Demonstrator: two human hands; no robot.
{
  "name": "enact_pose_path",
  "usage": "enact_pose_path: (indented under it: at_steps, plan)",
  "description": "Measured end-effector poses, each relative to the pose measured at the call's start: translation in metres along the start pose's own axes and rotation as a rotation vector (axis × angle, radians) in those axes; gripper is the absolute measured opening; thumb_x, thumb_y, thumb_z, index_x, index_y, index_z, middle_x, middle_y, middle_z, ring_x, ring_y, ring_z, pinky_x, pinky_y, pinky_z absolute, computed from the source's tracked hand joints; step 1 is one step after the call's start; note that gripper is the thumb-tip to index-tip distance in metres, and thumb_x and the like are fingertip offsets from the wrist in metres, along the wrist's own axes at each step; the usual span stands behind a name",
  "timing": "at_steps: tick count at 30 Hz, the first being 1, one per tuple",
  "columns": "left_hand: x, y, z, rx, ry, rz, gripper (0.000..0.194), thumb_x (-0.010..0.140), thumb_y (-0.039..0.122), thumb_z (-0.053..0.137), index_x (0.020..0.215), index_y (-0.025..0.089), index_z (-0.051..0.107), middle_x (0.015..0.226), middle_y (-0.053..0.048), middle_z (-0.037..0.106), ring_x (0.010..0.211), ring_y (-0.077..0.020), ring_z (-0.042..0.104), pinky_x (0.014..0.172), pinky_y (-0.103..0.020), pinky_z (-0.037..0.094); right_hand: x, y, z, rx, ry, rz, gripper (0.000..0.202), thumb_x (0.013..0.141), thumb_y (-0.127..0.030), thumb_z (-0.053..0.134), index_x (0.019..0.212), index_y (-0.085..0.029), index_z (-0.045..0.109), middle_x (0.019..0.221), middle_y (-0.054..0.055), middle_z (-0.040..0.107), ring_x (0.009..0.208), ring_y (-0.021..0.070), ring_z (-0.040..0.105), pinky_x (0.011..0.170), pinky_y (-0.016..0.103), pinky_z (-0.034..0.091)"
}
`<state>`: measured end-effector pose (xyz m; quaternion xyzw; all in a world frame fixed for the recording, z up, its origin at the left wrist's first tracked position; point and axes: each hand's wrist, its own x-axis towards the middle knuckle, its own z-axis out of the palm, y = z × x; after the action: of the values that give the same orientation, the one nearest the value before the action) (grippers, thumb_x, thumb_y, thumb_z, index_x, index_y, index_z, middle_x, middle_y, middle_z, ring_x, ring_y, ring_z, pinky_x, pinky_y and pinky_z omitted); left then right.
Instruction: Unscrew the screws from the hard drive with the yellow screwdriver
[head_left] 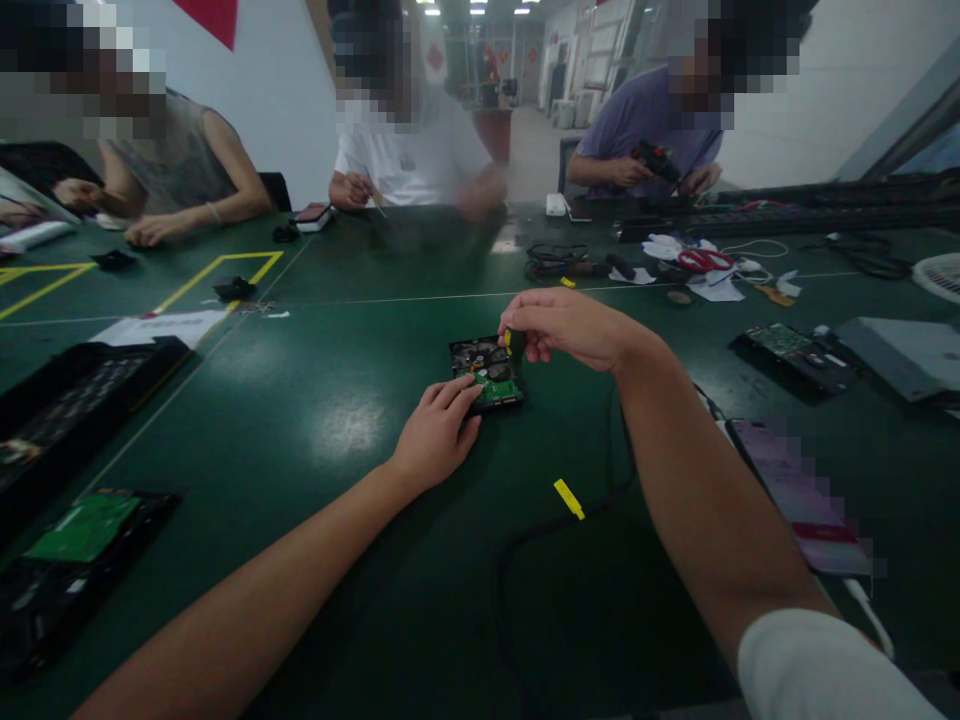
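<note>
A hard drive (501,388) lies on the green table in front of me, its green circuit board facing up. My left hand (442,425) holds its near left corner, fingers over the board and thumb by the front edge. Over the drive's right side, my right hand (559,325) is closed around a small black-and-yellow handle (514,342), which looks like a screwdriver. Its tip is too small to make out. Nearer to me, a yellow tag (569,498) sits beside a black cable (517,545).
More drives lie at the near left (86,530) and right (799,355). A long black tray (82,400) stands left, a phone (799,490) right of my forearm. Red-handled scissors (705,261) and cables lie at the back right. Three people sit across; one holds a power tool (657,160).
</note>
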<state>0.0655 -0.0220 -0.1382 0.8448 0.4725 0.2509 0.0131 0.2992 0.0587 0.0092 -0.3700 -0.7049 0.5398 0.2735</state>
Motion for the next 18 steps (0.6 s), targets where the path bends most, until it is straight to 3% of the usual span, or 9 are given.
enact_pose_path:
  at_steps: [5, 13, 18]
  plan:
    - [0.0001, 0.0003, -0.0006, -0.003, -0.003, 0.000, 0.045, 0.103, 0.028, 0.054, 0.147, 0.019, 0.054, 0.151, -0.013, 0.057, 0.138, -0.0328, 0.052, 0.117, -0.055, 0.048, -0.0031, -0.0044, -0.0011, 0.015, -0.090, 0.004, 0.020, 0.098, -0.030, 0.062, 0.092, -0.017, 0.077, 0.093, 0.007, 0.075, 0.059, 0.0120, 0.061, 0.048, 0.022, 0.046]
    - [-0.0003, 0.0006, -0.0017, -0.004, -0.007, -0.003, 0.045, 0.103, 0.028, 0.055, 0.147, 0.019, 0.054, 0.152, -0.014, 0.057, 0.137, -0.0329, 0.052, 0.116, -0.055, 0.048, -0.0080, -0.0023, -0.0057, 0.150, -0.221, 0.052, 0.024, 0.096, -0.041, 0.074, 0.098, -0.017, 0.070, 0.106, 0.010, 0.075, 0.072, 0.0143, 0.067, 0.064, 0.026, 0.058]
    - [-0.0002, 0.0007, -0.0010, -0.010, -0.007, -0.010, 0.046, 0.103, 0.029, 0.055, 0.148, 0.020, 0.053, 0.152, -0.013, 0.058, 0.137, -0.0331, 0.052, 0.116, -0.056, 0.048, -0.0040, 0.0001, -0.0055, -0.081, -0.060, -0.041, 0.024, 0.091, -0.039, 0.081, 0.088, -0.017, 0.070, 0.085, 0.004, 0.072, 0.069, 0.0128, 0.062, 0.055, 0.021, 0.049]
